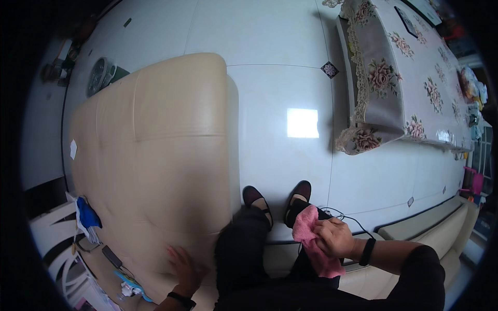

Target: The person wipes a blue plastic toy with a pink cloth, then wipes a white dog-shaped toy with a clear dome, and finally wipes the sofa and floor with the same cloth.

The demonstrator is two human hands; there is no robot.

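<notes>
A crumpled pink cloth point(309, 229) hangs from my right hand point(334, 238), whose fingers are closed around its middle, in front of my right leg. On the tan leather seat point(183, 101) to my left, my left hand point(183, 268) rests with its fingers spread and nothing in it. The seat's surface is quilted with seams and has shallow creases. Around each wrist sits a dark band.
A low table under a floral cloth point(424, 77) carries a remote control point(405, 22). A sofa point(428, 241) is behind me at right, with a cable point(356, 221) nearby. A lined waste bin point(100, 76), a paper scrap point(73, 149) and a blue item point(88, 213) lie leftward.
</notes>
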